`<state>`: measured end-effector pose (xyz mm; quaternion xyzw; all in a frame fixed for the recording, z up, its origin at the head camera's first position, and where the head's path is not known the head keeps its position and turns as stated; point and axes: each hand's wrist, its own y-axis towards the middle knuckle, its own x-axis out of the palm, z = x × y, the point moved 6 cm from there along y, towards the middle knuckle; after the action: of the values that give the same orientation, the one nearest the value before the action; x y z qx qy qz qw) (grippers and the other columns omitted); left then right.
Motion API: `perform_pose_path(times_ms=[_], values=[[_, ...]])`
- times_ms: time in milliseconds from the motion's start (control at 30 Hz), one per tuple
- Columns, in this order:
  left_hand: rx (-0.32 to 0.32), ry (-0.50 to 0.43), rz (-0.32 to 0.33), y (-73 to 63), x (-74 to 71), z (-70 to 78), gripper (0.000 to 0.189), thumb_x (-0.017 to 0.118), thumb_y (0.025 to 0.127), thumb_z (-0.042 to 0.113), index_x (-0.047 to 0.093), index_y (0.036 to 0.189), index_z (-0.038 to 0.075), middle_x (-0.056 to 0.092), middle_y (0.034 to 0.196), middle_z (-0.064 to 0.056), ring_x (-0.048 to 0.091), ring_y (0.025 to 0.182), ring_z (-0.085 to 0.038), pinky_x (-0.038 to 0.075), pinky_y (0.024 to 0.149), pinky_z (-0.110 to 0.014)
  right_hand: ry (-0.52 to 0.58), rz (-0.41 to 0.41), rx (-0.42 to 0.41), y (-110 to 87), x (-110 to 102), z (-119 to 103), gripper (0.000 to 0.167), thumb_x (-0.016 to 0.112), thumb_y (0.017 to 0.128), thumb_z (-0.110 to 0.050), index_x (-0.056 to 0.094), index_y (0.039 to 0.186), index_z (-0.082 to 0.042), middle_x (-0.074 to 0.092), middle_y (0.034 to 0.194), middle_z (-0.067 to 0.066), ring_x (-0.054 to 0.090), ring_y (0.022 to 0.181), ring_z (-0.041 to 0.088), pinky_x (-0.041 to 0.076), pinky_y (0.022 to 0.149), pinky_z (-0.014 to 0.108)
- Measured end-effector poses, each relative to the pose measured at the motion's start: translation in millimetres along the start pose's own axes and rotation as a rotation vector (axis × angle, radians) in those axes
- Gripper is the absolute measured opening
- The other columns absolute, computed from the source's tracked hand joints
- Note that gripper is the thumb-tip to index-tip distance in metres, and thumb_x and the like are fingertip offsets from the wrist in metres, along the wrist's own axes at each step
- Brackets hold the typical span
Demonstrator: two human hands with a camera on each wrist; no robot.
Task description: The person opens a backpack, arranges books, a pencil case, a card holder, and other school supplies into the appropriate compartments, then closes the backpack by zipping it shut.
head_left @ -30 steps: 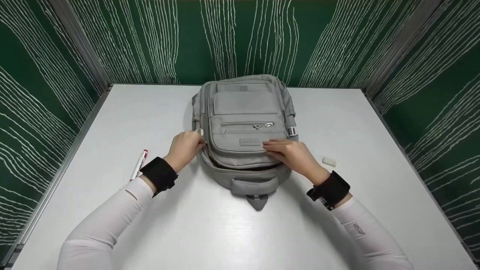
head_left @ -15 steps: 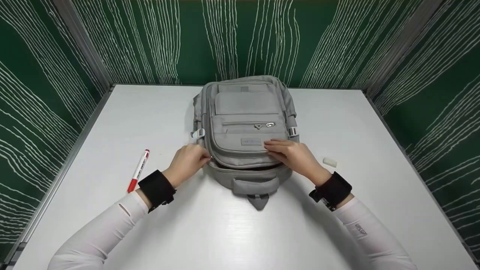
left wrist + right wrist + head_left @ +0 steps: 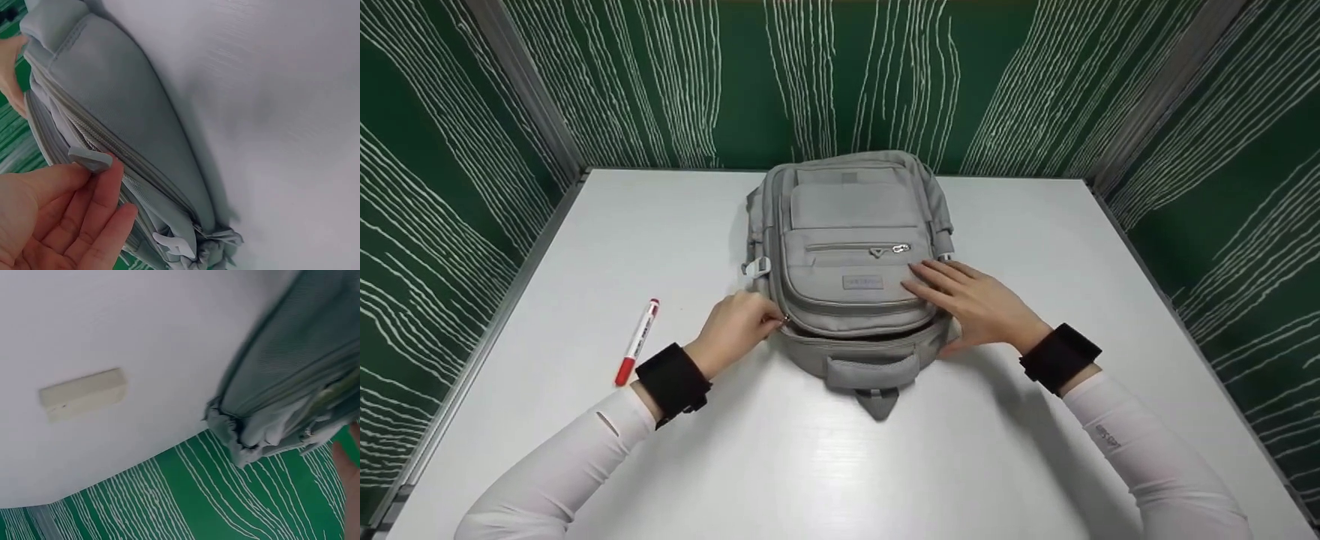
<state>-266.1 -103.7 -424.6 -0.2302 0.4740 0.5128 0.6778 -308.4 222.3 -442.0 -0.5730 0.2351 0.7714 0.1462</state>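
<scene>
A grey backpack [image 3: 851, 206] lies on its back, with its top handle [image 3: 873, 371] towards me. Its main compartment gapes along the top edge. At the bag's near left corner, my left hand [image 3: 737, 326] pinches a zipper pull, and in the left wrist view this flat grey pull [image 3: 90, 159] sits between thumb and index finger. My right hand [image 3: 982, 304] rests on the near right side of the bag, fingers spread over the front panel and thumb low at the side. Only a sliver of that right hand [image 3: 351, 478] shows in the right wrist view.
A red-and-white marker [image 3: 637, 342] lies left of my left hand on the white table [image 3: 840, 480]. In the right wrist view a pale eraser-like block [image 3: 84, 394] lies beside the bag. Green walls with white lines [image 3: 840, 82] enclose the back and sides.
My left hand has moved along the bag's left edge towards me with the zipper pull. My right hand has shifted right and spread its fingers, covering the pale block in the head view.
</scene>
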Motion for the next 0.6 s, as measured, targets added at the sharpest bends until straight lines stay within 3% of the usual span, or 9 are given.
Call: perform_pose_path(times_ms=[200, 367, 600], values=[[-0.024, -0.036, -0.037, 1.1, 1.1, -3.1, 0.01, 0.075, 0.09, 0.006, 0.082, 0.097, 0.004, 0.081, 0.092, -0.011, 0.076, 0.08, -0.023, 0.063, 0.079, -0.041, 0.006, 0.033, -0.008, 4.4, 3, -3, 0.123, 0.091, 0.058, -0.065, 0.042, 0.156, -0.009, 0.048, 0.158, 0.02, 0.05, 0.143, 0.039, 0.049, 0.112, 0.051], [-0.047, -0.091, -0.054, 2.0, 0.2, -7.9, 0.011, 0.073, 0.092, 0.006, 0.082, 0.097, 0.003, 0.08, 0.083, -0.01, 0.071, 0.067, -0.015, 0.062, 0.073, -0.038, 0.035, 0.067, 0.025, 7.2, 2, -10, 0.12, 0.095, 0.056, -0.059, 0.046, 0.154, -0.01, 0.05, 0.155, 0.022, 0.053, 0.139, 0.041, 0.051, 0.109, 0.054], [-0.07, -0.126, -0.049, -0.1, -9.0, -14.7, 0.011, 0.072, 0.092, 0.006, 0.081, 0.096, 0.001, 0.077, 0.074, -0.008, 0.068, 0.064, -0.013, 0.058, 0.067, -0.033, 0.06, 0.108, 0.083, 14.3, 0, -25, 0.114, 0.094, 0.059, -0.058, 0.049, 0.153, -0.012, 0.054, 0.148, 0.022, 0.055, 0.134, 0.042, 0.05, 0.11, 0.055]])
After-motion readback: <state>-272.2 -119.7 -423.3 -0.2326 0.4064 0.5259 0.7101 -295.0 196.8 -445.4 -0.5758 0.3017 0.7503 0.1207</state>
